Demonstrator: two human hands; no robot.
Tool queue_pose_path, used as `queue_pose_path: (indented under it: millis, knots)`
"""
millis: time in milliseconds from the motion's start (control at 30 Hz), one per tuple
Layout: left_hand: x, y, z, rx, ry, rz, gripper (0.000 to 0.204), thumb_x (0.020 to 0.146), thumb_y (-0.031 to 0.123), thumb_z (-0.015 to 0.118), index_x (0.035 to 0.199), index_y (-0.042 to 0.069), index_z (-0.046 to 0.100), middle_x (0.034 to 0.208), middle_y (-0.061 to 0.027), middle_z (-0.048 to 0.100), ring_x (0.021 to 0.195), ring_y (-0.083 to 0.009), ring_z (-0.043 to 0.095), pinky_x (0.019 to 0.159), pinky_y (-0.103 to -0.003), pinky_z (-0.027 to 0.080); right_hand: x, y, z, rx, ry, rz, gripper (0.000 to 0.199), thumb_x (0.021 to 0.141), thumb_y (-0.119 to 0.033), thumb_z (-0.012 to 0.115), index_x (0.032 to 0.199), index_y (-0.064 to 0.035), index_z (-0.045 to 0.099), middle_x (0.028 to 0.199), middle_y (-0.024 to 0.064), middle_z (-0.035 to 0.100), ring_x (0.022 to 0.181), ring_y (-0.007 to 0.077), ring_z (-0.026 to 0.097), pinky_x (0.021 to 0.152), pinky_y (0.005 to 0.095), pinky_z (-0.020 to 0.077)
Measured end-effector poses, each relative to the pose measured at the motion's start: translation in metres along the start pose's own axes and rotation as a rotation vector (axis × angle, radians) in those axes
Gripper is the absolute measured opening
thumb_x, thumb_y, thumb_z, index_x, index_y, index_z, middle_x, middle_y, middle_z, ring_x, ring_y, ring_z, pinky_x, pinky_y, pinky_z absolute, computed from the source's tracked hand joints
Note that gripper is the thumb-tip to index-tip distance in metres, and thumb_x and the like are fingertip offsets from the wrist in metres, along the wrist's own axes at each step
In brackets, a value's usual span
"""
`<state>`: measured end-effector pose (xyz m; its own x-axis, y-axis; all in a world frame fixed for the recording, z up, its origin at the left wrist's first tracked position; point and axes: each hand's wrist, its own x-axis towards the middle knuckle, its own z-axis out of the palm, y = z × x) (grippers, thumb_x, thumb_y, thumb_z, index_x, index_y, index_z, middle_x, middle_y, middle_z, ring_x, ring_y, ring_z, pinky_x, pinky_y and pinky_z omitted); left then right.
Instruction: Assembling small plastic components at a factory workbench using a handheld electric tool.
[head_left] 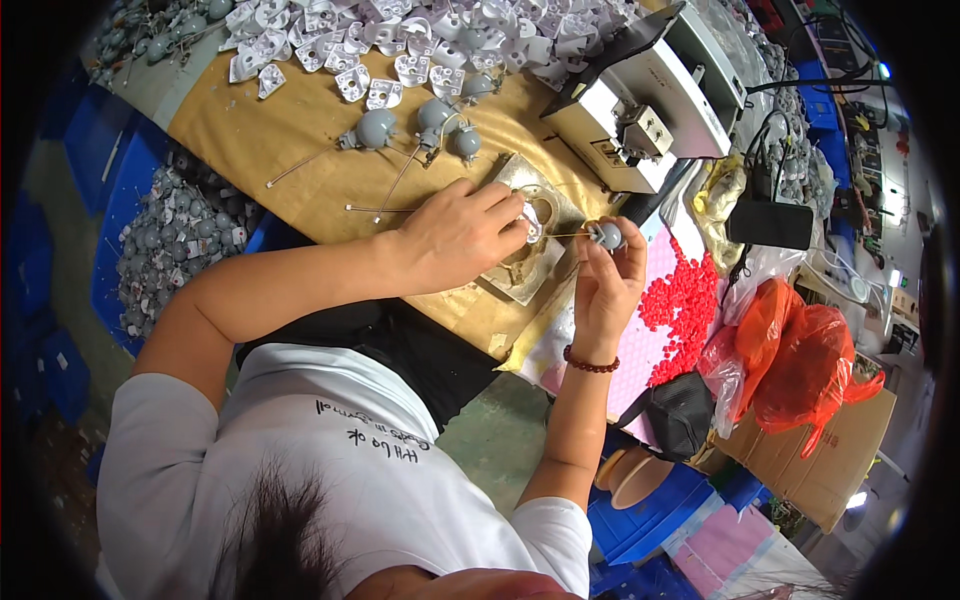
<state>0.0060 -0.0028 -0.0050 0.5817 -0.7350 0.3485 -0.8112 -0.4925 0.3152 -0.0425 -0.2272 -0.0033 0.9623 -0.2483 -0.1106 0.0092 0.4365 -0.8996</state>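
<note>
My right hand (608, 275), with a dark bead bracelet on its wrist, pinches a small grey ball-shaped part (609, 236) with a thin wire running left from it. My left hand (465, 232) is closed, fingertips down over a metal plate fixture (520, 285) with a curved hollow. A white plastic piece (531, 222) shows at those fingertips, in the hollow; the fingers partly hide it. Beyond my left hand lie several grey ball parts with wires, among them one grey ball part (376, 128) on the brown-covered table (290, 190).
White plastic housings (411, 69) are heaped at the far side. A white boxy machine (640, 120) stands far right. Red small pieces (682, 305) lie on a pink sheet, near a black phone (770, 224) and red plastic bags (800, 360). At left is a blue bin (108, 250) of grey parts.
</note>
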Motion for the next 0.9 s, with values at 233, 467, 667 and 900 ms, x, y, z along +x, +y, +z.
queue_pose_path:
  millis: [233, 467, 667, 900]
  knots:
    - [0.004, -0.011, -0.002, -0.111, -0.031, 0.034, 0.029, 0.074, 0.014, 0.069, 0.103, 0.006, 0.067, 0.117, -0.0106, 0.062, 0.11, -0.0263, 0.058, 0.086, -0.038, 0.049, 0.023, -0.023, 0.014, -0.307, -0.357, 0.34, 0.04, 0.083, 0.002, 0.073, 0.121, 0.0013, 0.061, 0.095, 0.009, 0.069, 0.083, 0.0148, 0.066, 0.076, 0.0276, 0.0546]
    - [0.003, -0.013, -0.002, -0.178, -0.001, 0.023, 0.028, 0.07, 0.012, 0.073, 0.096, 0.006, 0.066, 0.114, -0.0093, 0.061, 0.11, -0.0258, 0.058, 0.086, -0.038, 0.048, 0.037, -0.032, 0.036, -1.134, -0.456, 0.108, 0.04, 0.081, -0.005, 0.076, 0.118, 0.0022, 0.064, 0.086, 0.0094, 0.07, 0.072, 0.0151, 0.066, 0.068, 0.0286, 0.0529]
    - [0.012, -0.009, -0.004, -0.168, -0.002, -0.007, 0.028, 0.071, 0.013, 0.074, 0.096, 0.007, 0.063, 0.103, -0.0071, 0.059, 0.101, -0.0258, 0.057, 0.082, -0.038, 0.049, 0.042, -0.033, 0.044, -1.318, -0.423, 0.086, 0.054, 0.076, -0.01, 0.081, 0.125, -0.0005, 0.06, 0.078, 0.0102, 0.068, 0.067, 0.0194, 0.065, 0.062, 0.0317, 0.0514]
    - [0.03, -0.003, 0.002, -0.173, 0.002, -0.163, 0.029, 0.075, 0.013, 0.073, 0.1, 0.008, 0.059, 0.097, -0.0065, 0.056, 0.097, -0.0259, 0.054, 0.081, -0.037, 0.05, 0.036, -0.019, 0.018, -1.085, -0.24, -0.2, 0.049, 0.085, -0.01, 0.076, 0.13, -0.0013, 0.057, 0.093, 0.009, 0.065, 0.074, 0.0171, 0.063, 0.067, 0.0296, 0.052]
